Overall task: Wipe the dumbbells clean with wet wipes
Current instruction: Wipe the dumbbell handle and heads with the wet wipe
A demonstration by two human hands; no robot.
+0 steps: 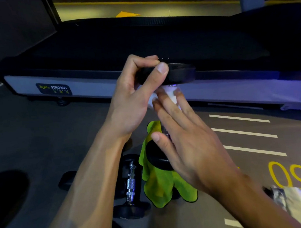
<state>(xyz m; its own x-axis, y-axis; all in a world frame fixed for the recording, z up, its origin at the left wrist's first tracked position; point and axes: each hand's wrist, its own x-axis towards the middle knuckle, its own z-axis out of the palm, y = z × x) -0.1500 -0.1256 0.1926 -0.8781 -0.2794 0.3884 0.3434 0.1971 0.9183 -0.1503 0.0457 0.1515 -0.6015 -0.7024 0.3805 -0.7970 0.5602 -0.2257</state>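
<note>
From the head camera, the person holds a dumbbell (168,74) upright in front of them, above the floor (40,140). The left hand (132,97) grips its upper black plate, thumb curled over the rim and the other fingers (145,60) hooked behind it. The right hand (187,136) lies against the bar below that plate, its fingers (165,103) fairly straight and pressing a white wet wipe (169,94) onto the metal; the thumb sticks out towards the lower plate. The lower black plate shows just under the right hand, in front of a green cloth (160,185) that lies crumpled on the floor.

A second dumbbell (131,185) with a chrome handle lies on the floor just left of the cloth. Beyond the hands stands a treadmill (86,47) with a grey side rail bearing a "BODY STRONG" label (54,88). White stripes and a yellow "50" (293,178) mark the floor at right. A blurred silvery packet (289,198) sits at the lower right edge.
</note>
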